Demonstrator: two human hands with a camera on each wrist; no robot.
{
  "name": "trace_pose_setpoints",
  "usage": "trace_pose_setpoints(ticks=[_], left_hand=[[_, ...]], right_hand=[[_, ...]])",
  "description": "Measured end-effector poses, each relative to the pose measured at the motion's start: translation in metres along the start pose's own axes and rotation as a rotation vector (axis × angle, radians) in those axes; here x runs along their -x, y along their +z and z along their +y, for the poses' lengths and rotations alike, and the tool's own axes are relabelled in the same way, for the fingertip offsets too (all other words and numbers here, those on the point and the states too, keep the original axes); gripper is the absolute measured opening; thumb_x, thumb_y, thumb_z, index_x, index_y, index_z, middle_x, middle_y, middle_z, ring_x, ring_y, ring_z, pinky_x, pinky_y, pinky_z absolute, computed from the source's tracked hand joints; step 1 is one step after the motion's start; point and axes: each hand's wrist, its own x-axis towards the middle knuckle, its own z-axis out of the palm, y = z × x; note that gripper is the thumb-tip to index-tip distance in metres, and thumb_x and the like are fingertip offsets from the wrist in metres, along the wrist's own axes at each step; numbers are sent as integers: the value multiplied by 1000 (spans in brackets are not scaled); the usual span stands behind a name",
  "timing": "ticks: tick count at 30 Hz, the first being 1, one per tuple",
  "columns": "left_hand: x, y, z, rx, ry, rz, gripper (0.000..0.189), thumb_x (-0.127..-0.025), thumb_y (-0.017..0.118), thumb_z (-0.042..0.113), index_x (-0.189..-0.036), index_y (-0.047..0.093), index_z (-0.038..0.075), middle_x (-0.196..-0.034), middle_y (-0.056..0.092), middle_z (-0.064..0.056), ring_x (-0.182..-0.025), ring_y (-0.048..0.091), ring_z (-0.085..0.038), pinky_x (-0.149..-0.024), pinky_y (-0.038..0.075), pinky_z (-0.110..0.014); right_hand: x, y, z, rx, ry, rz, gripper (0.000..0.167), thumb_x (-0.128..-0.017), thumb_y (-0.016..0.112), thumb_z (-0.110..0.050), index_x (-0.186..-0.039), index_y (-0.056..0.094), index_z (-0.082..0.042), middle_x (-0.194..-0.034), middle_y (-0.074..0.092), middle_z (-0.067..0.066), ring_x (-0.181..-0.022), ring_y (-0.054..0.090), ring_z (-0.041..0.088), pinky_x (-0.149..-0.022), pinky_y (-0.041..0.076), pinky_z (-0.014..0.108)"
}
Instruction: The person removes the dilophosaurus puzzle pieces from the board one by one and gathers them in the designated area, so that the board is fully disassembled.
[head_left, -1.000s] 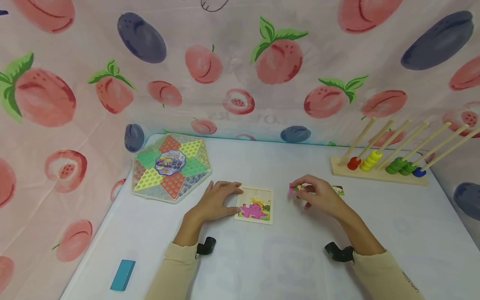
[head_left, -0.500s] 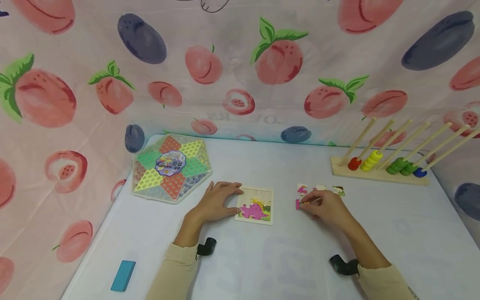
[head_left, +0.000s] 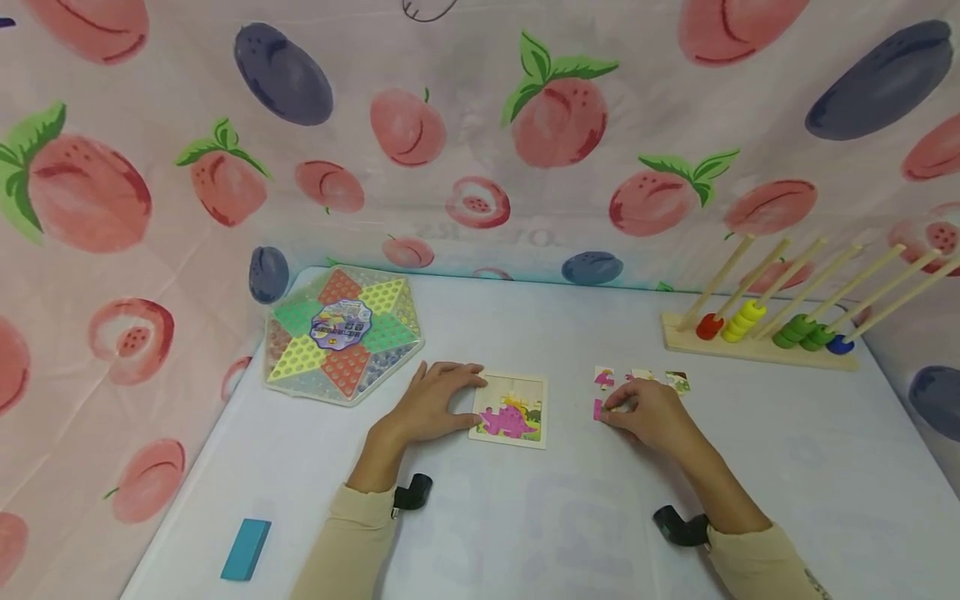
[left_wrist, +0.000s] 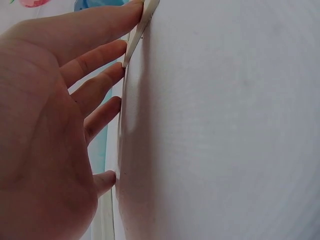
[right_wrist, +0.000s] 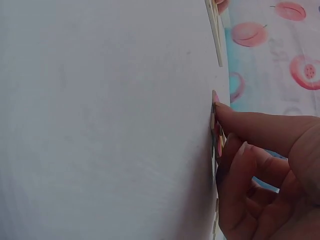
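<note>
A square wooden jigsaw puzzle tray (head_left: 517,383) lies on the white table, its lower part filled with a pink dinosaur picture. My left hand (head_left: 433,406) rests at the tray's left side, thumb and fingers extended, touching its edge; the thumb also meets the tray's rim (left_wrist: 145,20) in the left wrist view. To the right, my right hand (head_left: 654,417) pinches a pink puzzle piece (head_left: 597,409) between thumb and fingers, low over the table. In the right wrist view the piece (right_wrist: 215,97) is seen edge-on, partly hidden by the fingers.
Loose puzzle pieces (head_left: 604,378) lie in a row just beyond my right hand. A Chinese checkers set (head_left: 341,333) sits at the back left. At the back right stands a wooden peg rack (head_left: 757,346) with coloured beads. A blue block (head_left: 246,550) lies at the front left.
My right hand has come down and slightly right with the puzzle piece, to just in front of the loose pieces, and has barely moved since. The left hand and tray have stayed put.
</note>
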Motion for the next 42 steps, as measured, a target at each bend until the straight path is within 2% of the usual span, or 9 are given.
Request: trace_pose_setpoints(ticks=[6, 13, 29, 34, 42], left_hand=[[0, 0, 0, -12, 3, 2, 51, -88, 79, 35, -136, 64, 22, -158, 50, 4, -149, 40, -27, -127, 8, -68], [0, 1, -1, -18, 0, -1, 52, -88, 78, 35, -136, 64, 22, -158, 50, 4, -149, 40, -27, -127, 8, -68], [0, 1, 0, -16, 1, -9, 52, -88, 78, 35, -136, 64, 22, -159, 49, 3, -150, 39, -27, -127, 7, -69], [0, 1, -1, -11, -3, -7, 52, -88, 78, 35, -136, 64, 22, -159, 49, 3, -150, 39, -28, -127, 7, -69], [-1, 1, -2, 0, -1, -6, 52, -88, 78, 35, -136, 64, 22, -159, 49, 3, -150, 38, -27, -127, 6, -69]], right_hand=[[0, 1, 1, -5, 9, -10, 18, -86, 81, -19, -98, 77, -6, -82, 67, 5, -54, 55, 14, -52, 45, 24], [-2, 3, 2, 64, -30, 31, 10, -84, 83, -17, -92, 80, -11, -90, 70, 5, -78, 54, 18, -63, 44, 25], [-3, 2, 0, 137, -54, 36, 9, -82, 84, -19, -89, 81, -14, -100, 73, 9, -88, 61, 20, -67, 45, 27], [-7, 0, -3, 170, -53, 14, 9, -82, 84, -21, -88, 81, -15, -93, 71, 5, -82, 59, 18, -66, 45, 26], [-11, -11, -14, 231, -66, -63, 13, -84, 82, -26, -89, 80, -14, -92, 73, 3, -82, 58, 18, -66, 46, 26]])
